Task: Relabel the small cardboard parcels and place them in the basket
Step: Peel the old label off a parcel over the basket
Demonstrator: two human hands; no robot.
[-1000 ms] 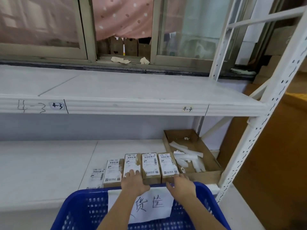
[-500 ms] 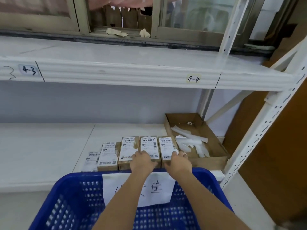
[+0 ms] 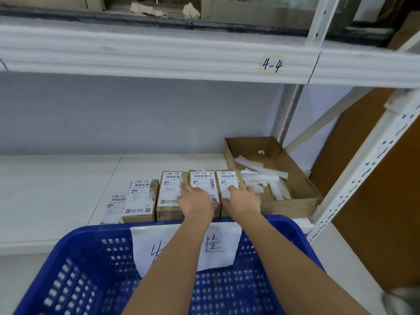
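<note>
Both hands have slid further onto the parcels by the shelf's front edge. The left hand [image 3: 196, 201] and right hand [image 3: 243, 200] lie flat, fingers straight, maybe smoothing labels. The blue basket [image 3: 95, 264] holds none yet.

Both hands, left [image 3: 197, 202] and right [image 3: 243, 202], reach forward, fingers extended.
</note>
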